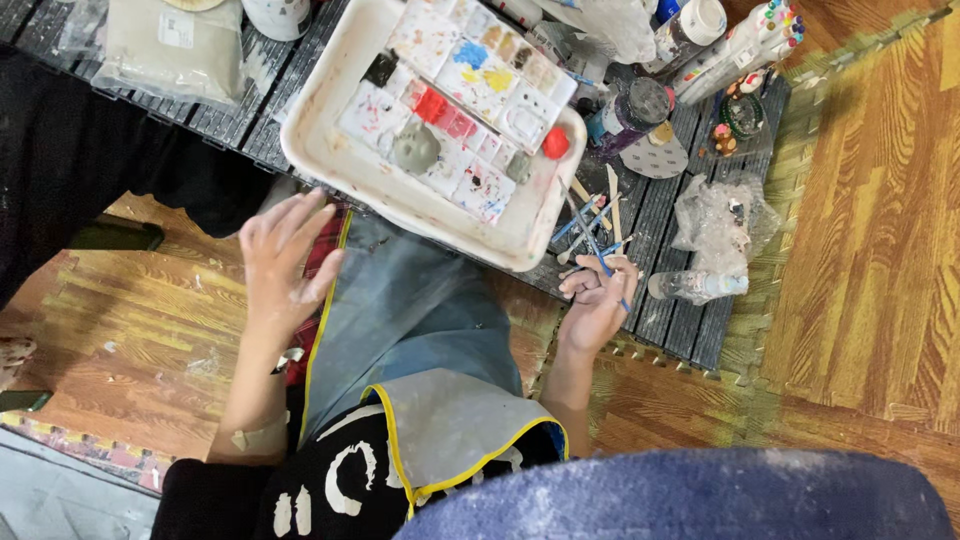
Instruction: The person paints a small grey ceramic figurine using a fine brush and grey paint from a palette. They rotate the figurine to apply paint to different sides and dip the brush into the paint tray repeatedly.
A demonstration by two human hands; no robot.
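Note:
My left hand (283, 255) hovers with fingers spread just below the near-left rim of a white tray (330, 160), holding nothing. The tray carries a paint-stained palette (470, 100) with red, blue and yellow patches and a small grey clay lump (415, 147). My right hand (598, 300) grips a thin blue-handled brush (600, 250) beside the tray's right corner, over the edge of a dark slatted board (660, 220). A grey apron with yellow trim (420, 330) covers my lap between the hands.
Several more brushes and wooden sticks (600, 205) lie by the tray. A dark paint jar (635, 110), a white bottle (690, 30), markers (745, 45), crumpled plastic wrap (715, 225) and a grey bag (170, 50) sit on the board. Wood-pattern floor mats (870, 250) surround it.

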